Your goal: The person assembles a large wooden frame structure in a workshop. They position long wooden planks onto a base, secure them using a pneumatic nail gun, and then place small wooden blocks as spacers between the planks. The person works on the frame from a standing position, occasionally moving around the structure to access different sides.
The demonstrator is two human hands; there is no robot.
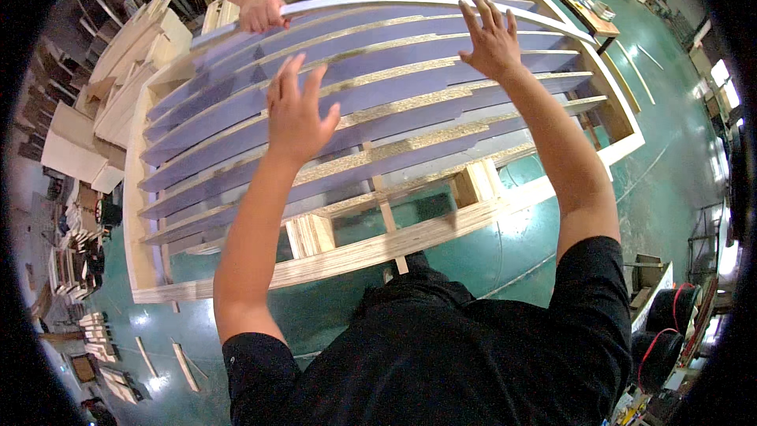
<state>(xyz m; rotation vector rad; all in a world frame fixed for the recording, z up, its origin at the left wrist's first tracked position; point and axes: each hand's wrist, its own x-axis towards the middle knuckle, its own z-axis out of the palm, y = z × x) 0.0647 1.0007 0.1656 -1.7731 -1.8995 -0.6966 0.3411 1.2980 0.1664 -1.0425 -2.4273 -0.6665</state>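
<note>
Lavender panels stand on edge in a wooden rack, one behind the next, long axes running left to right and raw chipboard edges facing up. The rack sits on the green floor. The left hand hovers open over the middle panels, fingers spread, gripping nothing. The right hand, also open with fingers splayed, lies at the top edges of the farther panels. A co-worker's hand grips the white board at the far end.
</note>
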